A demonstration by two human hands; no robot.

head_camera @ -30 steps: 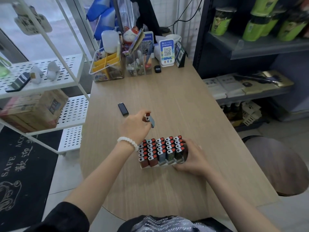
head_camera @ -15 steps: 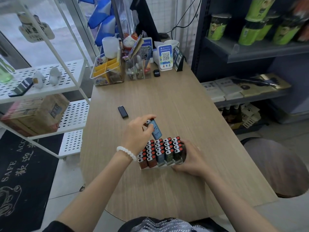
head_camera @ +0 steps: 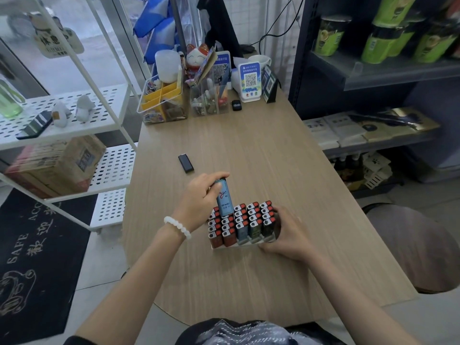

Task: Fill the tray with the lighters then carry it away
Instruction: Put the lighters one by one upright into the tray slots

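A white tray (head_camera: 242, 245) sits on the wooden table (head_camera: 261, 150), packed with several upright lighters with red caps (head_camera: 254, 215). My left hand (head_camera: 199, 200) pinches a blue lighter (head_camera: 224, 199) by its top, holding it upright with its lower end in a slot in the tray's far left part. My right hand (head_camera: 286, 235) grips the tray's right side, fingers curled round its front right corner.
A small black lighter-like object (head_camera: 186, 163) lies on the table beyond the tray. Clear organisers (head_camera: 163, 103), a lucky cat and QR-code stands (head_camera: 250, 82) crowd the far end. A white perforated rack (head_camera: 62, 115) stands left, dark shelves (head_camera: 373, 70) right, a round stool (head_camera: 410, 247) near right.
My left hand has brought the blue lighter from above the table down and towards me, turning it upright over the tray's far left. My right hand stays on the tray.
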